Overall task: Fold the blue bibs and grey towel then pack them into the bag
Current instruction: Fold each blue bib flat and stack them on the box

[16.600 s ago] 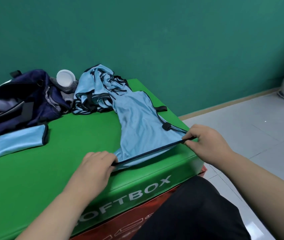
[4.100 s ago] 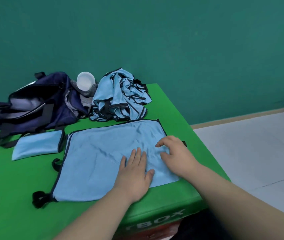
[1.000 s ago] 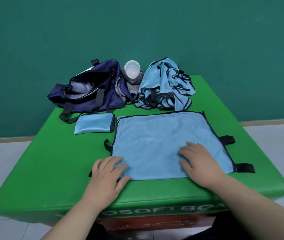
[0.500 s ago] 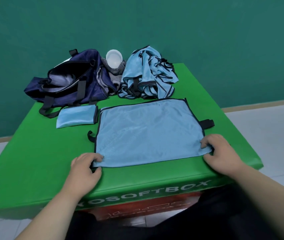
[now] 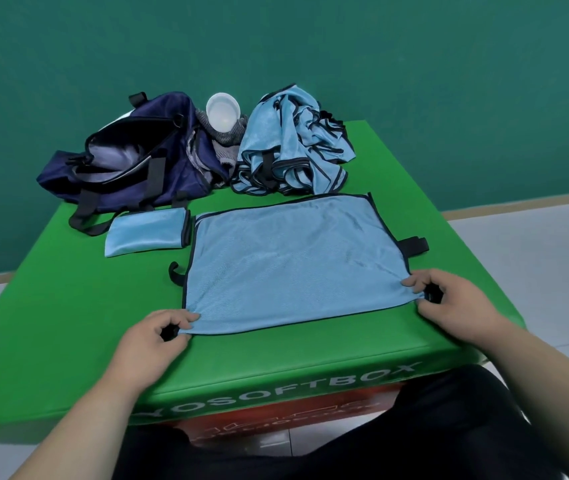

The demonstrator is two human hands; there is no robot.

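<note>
A light blue bib [image 5: 293, 261] with black trim lies flat on the green soft box [image 5: 68, 306]. My left hand [image 5: 153, 344] pinches its near left corner. My right hand [image 5: 449, 303] pinches the near right corner together with a black strap. A small folded blue bib [image 5: 144, 232] lies to the left of the flat one. A heap of unfolded blue bibs [image 5: 293, 143] sits at the back. The grey towel [image 5: 226, 147] is bunched between the heap and the open navy bag [image 5: 127, 164] at the back left.
A white cup [image 5: 222, 112] rests on the grey towel. Black straps [image 5: 414, 245] stick out from the flat bib's right and left sides. The box's near edge is right in front of my knees; tiled floor lies on both sides.
Both hands slid from lying flat on the bib to its near corners and now pinch them. The view has shifted slightly.
</note>
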